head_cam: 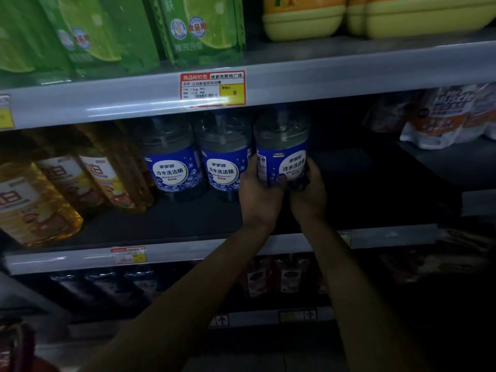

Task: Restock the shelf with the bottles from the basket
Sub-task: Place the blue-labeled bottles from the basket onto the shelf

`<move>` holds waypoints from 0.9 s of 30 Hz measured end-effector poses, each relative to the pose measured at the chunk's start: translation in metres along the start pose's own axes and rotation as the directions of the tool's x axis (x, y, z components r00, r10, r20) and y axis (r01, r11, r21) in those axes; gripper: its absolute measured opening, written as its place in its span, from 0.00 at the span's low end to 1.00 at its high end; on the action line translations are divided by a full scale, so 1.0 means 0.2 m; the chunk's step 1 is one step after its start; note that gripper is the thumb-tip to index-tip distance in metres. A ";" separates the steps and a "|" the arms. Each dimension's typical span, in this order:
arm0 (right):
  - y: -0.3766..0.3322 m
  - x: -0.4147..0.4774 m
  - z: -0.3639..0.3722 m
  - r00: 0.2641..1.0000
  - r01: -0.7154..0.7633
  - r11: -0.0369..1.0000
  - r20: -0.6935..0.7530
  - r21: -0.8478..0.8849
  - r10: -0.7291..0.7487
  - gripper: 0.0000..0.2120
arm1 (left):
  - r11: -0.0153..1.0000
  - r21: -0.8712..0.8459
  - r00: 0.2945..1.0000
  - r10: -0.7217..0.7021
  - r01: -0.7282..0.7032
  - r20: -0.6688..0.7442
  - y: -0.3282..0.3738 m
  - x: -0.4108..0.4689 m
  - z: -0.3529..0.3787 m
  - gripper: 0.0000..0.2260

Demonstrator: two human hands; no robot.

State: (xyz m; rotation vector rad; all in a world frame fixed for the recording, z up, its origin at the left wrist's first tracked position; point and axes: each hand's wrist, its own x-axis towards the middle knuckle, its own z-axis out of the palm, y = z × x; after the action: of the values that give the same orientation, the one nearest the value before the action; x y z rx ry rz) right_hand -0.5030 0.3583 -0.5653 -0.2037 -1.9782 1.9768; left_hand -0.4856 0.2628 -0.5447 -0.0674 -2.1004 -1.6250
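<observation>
A person is reaching into the middle shelf (188,221) of a dim shop aisle, both hands wrapping the lower half of a clear, blue-labelled bottle (281,140) of dish liquid. The left hand (259,194) is curling round the bottle's left side, a thumb lying across the foot of the label, while the right hand (311,194) is cupping the right side and base; neither hand is open. The bottle is standing roughly upright, set back from the shelf's front edge, just right of a neighbouring bottle (224,162) of the same brand. A leftmost blue bottle (171,162) is standing beyond that, and dark bare shelf is running off to the right. The hands are hiding the base, so it cannot be told whether it is already bearing on the shelf. To finish the placing cleanly, the person is probably best lowering the base flat before loosening either hand. The bottle then wants nudging left until it is sitting just beside its neighbour without knocking it, with the label turned to the front edge like the other two. The cap is sitting close under the upper rail, where a red-bordered price tag (212,88) is hanging, so a straight, low push looks safer than a lift. Amber bottles (80,178) are crowding the left end and white refill pouches (442,116) the far right. The basket is not plainly showing.
</observation>
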 end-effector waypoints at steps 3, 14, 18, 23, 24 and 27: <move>-0.02 -0.02 0.00 1.000 -0.014 1.000 -0.004 -0.019 0.014 0.35 | 1.000 -0.002 0.999 -0.017 0.017 0.048 -0.02 0.00 -0.03 0.24; -0.14 -0.24 -0.09 0.994 -0.020 0.948 0.095 -0.317 0.053 0.30 | 0.970 0.241 0.963 -0.100 0.038 0.251 0.02 -0.16 -0.33 0.20; -0.23 -0.35 -0.14 0.989 0.016 0.924 0.142 -0.383 0.042 0.26 | 0.902 0.425 0.953 -0.061 -0.074 0.295 0.08 -0.23 -0.49 0.26; -0.32 -0.53 -0.12 0.971 0.158 0.834 0.236 -0.529 -0.035 0.27 | 0.827 0.536 0.941 -0.025 -0.170 0.338 0.16 -0.31 -0.71 0.28; -0.34 -0.57 -0.11 0.960 0.208 0.796 0.275 -0.569 -0.054 0.27 | 0.810 0.559 0.940 -0.027 -0.180 0.341 0.18 -0.33 -0.76 0.29; -0.39 -0.70 -0.08 0.912 0.360 0.674 0.396 -0.645 -0.107 0.29 | 0.772 0.602 0.933 -0.033 -0.203 0.357 0.21 -0.37 -0.92 0.30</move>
State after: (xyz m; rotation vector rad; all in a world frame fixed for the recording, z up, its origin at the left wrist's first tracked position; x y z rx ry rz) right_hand -0.3567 0.3255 -0.5076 0.2258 -2.7463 1.0336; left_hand -0.3441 0.1230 -0.5025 -0.2417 -2.7708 -0.8088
